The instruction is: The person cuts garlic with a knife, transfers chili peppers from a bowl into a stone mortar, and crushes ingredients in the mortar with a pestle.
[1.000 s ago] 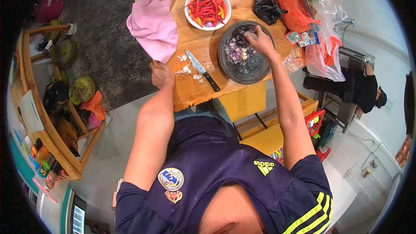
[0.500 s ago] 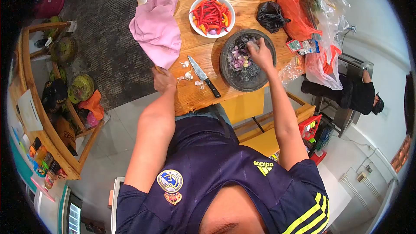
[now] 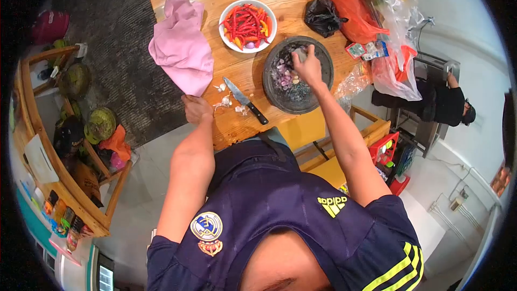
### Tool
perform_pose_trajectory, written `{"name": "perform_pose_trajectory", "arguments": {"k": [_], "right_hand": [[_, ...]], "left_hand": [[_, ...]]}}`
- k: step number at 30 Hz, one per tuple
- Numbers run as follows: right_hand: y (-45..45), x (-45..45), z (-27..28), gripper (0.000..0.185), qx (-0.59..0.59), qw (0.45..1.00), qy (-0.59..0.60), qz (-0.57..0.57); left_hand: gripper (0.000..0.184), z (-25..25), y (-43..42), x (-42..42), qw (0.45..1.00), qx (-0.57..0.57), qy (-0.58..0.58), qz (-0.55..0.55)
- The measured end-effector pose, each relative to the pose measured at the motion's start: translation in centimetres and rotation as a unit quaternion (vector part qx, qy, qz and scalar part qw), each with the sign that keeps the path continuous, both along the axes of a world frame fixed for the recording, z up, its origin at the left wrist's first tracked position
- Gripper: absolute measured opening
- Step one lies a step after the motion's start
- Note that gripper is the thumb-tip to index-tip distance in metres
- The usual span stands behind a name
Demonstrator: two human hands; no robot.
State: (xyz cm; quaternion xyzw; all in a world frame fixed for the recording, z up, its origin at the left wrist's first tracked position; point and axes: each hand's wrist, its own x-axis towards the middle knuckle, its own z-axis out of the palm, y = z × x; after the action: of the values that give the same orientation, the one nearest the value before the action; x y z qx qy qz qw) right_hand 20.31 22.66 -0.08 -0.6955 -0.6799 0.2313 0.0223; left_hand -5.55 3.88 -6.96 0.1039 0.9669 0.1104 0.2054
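My right hand point(image 3: 309, 69) is closed round a grey stone pestle point(image 3: 300, 54) inside a wide, dark stone mortar point(image 3: 325, 54). Chopped shallots point(image 3: 283, 74) and a few pale cloves lie in the bowl beside the pestle. At the table's left edge, my left hand point(image 3: 197, 110) is curled over the wood, just below the corner of a pink cloth point(image 3: 183, 48). Between the hands, a knife point(image 3: 245, 100) with a black handle rests on the wooden table point(image 3: 226, 129), next to white garlic skins point(image 3: 222, 102).
Beyond the mortar stands a white bowl point(image 3: 221, 28) of red and orange chilies. A black plastic bag point(image 3: 323, 17), an orange bag point(image 3: 353, 5) and clear bags crowd the right side. A person point(image 3: 449, 104) in black is at the far right. A yellow seat point(image 3: 301, 131) is below the table.
The view has shifted, so the table items sit further left. In the mortar, my right hand has tilted the pestle, which now shows more. My left hand stays at the table edge.
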Motion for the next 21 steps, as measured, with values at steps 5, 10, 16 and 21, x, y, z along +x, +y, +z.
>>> {"name": "perform_pose_trajectory", "arguments": {"k": [5,10,16,21], "right_hand": [[1.1,0.1,0.2,0.052,0.031,0.999,-0.007,-0.02],[1.3,1.0,-0.1,0.051,0.1,0.995,0.004,-0.024],[-1.6,-0.2,-0.7,0.05,0.053,0.997,-0.03,-0.054],[3.8,2.9,2.7,0.06,-0.252,0.948,0.138,-0.136]], "left_hand": [[0.035,0.4,0.1,0.1,0.999,0.038,0.026,-0.013],[0.037,0.0,0.3,-0.2,1.0,0.026,-0.005,-0.008],[0.039,0.0,-0.6,-0.1,1.0,0.012,0.003,-0.01],[0.042,1.1,-0.1,0.2,0.999,0.025,-0.016,-0.019]]}}
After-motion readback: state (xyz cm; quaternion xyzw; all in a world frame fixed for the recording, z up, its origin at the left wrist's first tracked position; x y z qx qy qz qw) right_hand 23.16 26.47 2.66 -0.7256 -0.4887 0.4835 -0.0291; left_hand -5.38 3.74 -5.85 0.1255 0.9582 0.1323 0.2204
